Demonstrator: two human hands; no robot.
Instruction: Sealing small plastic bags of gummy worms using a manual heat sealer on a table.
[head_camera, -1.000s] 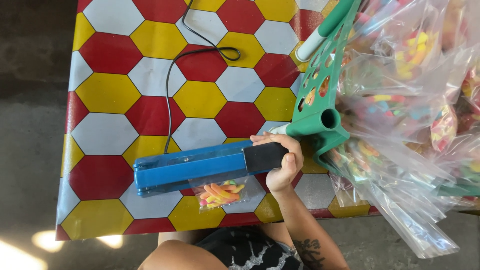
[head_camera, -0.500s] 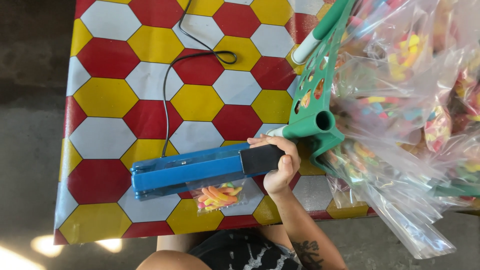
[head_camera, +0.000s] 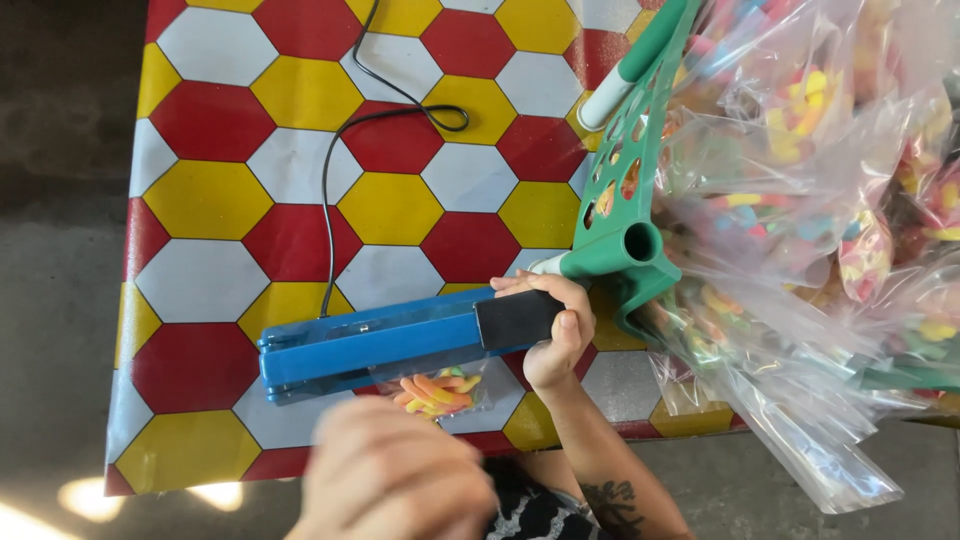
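Note:
A blue heat sealer (head_camera: 370, 345) lies across the near part of a table covered in a red, yellow and white hexagon cloth (head_camera: 210, 200). My right hand (head_camera: 562, 340) is closed around its black handle (head_camera: 512, 318), and the jaw is pressed down. A small clear bag of orange and yellow candy (head_camera: 440, 390) sticks out from under the jaw on the near side. My left hand (head_camera: 390, 475), blurred and close to the camera, is just below that bag. Whether it touches the bag is unclear.
The sealer's black cord (head_camera: 330, 190) loops away across the table. A green plastic crate (head_camera: 625, 200) stands on the right, with large clear bags of coloured candy (head_camera: 800, 200) spilling past the table's right edge. Grey floor (head_camera: 60, 250) lies to the left.
My left hand has come into view from below, up to the small candy bag. My right hand stays on the sealer's handle, with the jaw still down.

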